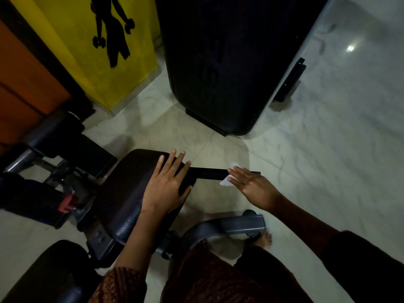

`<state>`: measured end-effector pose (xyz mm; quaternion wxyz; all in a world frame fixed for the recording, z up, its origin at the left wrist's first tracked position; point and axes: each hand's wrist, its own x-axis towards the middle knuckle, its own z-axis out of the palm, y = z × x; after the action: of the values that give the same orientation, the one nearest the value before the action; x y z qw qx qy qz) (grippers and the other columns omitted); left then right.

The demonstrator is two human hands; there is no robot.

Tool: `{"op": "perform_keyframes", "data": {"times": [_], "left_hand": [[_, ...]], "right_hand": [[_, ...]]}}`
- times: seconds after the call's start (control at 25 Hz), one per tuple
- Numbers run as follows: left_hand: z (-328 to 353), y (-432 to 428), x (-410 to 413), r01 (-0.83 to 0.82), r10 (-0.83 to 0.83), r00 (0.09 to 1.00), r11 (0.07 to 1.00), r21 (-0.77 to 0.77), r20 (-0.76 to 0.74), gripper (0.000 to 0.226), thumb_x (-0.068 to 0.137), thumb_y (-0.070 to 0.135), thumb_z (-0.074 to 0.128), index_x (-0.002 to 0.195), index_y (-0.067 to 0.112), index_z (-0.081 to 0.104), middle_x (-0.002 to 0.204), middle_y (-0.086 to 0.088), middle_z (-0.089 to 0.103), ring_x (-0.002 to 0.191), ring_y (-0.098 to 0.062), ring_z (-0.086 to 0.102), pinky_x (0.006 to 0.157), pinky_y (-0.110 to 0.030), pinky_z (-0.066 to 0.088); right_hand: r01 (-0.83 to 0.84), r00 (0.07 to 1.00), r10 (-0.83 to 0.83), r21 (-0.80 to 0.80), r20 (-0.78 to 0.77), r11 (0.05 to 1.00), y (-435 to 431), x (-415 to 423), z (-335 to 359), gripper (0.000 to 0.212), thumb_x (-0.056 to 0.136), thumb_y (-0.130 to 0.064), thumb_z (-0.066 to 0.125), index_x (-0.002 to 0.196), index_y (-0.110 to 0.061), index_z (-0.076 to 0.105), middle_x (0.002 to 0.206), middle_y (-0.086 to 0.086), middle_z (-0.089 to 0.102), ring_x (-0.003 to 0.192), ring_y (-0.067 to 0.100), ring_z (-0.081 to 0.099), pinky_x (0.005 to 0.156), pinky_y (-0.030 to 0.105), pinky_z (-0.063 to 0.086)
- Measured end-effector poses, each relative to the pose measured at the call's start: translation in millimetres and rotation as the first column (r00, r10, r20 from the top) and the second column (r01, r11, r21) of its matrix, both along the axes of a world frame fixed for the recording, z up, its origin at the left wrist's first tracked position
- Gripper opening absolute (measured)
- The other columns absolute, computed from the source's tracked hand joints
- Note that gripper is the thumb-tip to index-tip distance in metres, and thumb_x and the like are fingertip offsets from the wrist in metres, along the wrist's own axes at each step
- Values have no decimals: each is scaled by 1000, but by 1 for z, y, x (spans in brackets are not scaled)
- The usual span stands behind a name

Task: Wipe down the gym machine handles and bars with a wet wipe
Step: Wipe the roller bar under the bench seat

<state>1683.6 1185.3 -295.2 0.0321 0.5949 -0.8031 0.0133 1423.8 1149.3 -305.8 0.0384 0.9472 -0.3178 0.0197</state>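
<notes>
A black padded seat (129, 193) of the gym machine sits low in the middle, with a black bar (209, 173) sticking out to its right. My left hand (166, 184) lies flat on the seat's right edge, fingers straight, thumb over the side. My right hand (249, 186) hovers over the far end of the bar with fingers straight, pressing a white wet wipe (227, 180) against the bar. Only small white corners of the wipe show around the fingers.
A grey metal base leg (236, 225) runs under the seat, with a bare foot (265, 238) beside it. Black roller pads (54, 132) and frame stand at left. A tall black unit (218, 62) and a yellow panel (98, 51) rise behind, on pale tiled floor (328, 160).
</notes>
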Motion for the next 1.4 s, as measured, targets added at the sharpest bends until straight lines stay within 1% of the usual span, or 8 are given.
{"op": "perform_keyframes", "data": {"times": [0.36, 0.52, 0.68, 0.84, 1.0, 1.12, 1.28, 1.4], "left_hand": [[0, 1, 1, -16, 17, 1000, 999, 42, -14, 58, 81, 45, 40, 123, 9, 58, 134, -15, 52, 130, -33, 40, 110, -42, 18], [0, 0, 1, -13, 14, 1000, 999, 49, -27, 58, 81, 44, 40, 122, 8, 59, 133, -15, 52, 130, -32, 41, 109, -42, 20], [0, 1, 0, -18, 20, 999, 999, 48, -39, 57, 81, 44, 40, 122, 8, 60, 133, -14, 53, 130, -32, 42, 109, -42, 21], [0, 1, 0, -11, 13, 999, 999, 35, -47, 57, 81, 44, 40, 120, 9, 60, 132, -15, 54, 129, -32, 42, 109, -41, 20], [-2, 0, 0, -10, 13, 997, 1000, 29, -79, 56, 80, 43, 41, 119, 8, 61, 131, -15, 54, 128, -32, 43, 109, -41, 20], [-3, 1, 0, -14, 17, 994, 1000, 28, -112, 55, 79, 43, 42, 116, 8, 63, 129, -15, 56, 126, -33, 45, 108, -43, 24], [6, -7, -24, -35, 52, 972, 996, 76, -230, 45, 74, 38, 49, 97, 6, 70, 106, -16, 67, 106, -35, 61, 97, -53, 39], [23, -29, -75, 2, 40, 936, 993, 118, -350, 43, 76, 39, 54, 100, 7, 70, 96, -10, 71, 88, -29, 68, 90, -49, 46]], "right_hand": [[-95, 991, 98, 39, -91, 995, -9, 32, -17, 53, 69, -5, 28, 94, -10, 74, 115, 7, 67, 106, 27, 64, 81, 38, 56], [-17, 1000, 17, -106, 5, 994, 8, -31, -2, 54, 91, 6, 20, 98, -5, 72, 113, 12, 67, 103, 29, 65, 100, 34, 40], [144, 984, -122, -180, 127, 973, 15, -49, 10, 56, 95, 3, 15, 100, 1, 70, 111, 20, 66, 98, 32, 67, 91, 35, 47], [135, 986, -136, 23, 95, 991, -14, 19, 7, 54, 74, 0, 29, 112, -6, 66, 120, 17, 63, 106, 31, 63, 87, 40, 51], [184, 983, -170, 404, -71, 896, -20, 19, 2, 52, 89, 1, 44, 138, -16, 43, 141, 9, 46, 119, 28, 52, 92, 41, 47], [230, 967, -254, 410, 4, 883, -15, -18, 10, 44, 88, -3, 53, 130, -17, 53, 128, 10, 57, 108, 29, 60, 84, 39, 52], [376, 911, -411, 476, -32, 795, -12, -62, 31, 31, 92, -9, 49, 118, -17, 62, 111, 6, 64, 100, 21, 61, 77, 23, 44], [443, 734, -648, 580, 203, 684, -17, -94, 63, 30, 87, -1, 58, 116, -8, 65, 107, 4, 64, 96, 13, 61, 76, 3, 38]]}}
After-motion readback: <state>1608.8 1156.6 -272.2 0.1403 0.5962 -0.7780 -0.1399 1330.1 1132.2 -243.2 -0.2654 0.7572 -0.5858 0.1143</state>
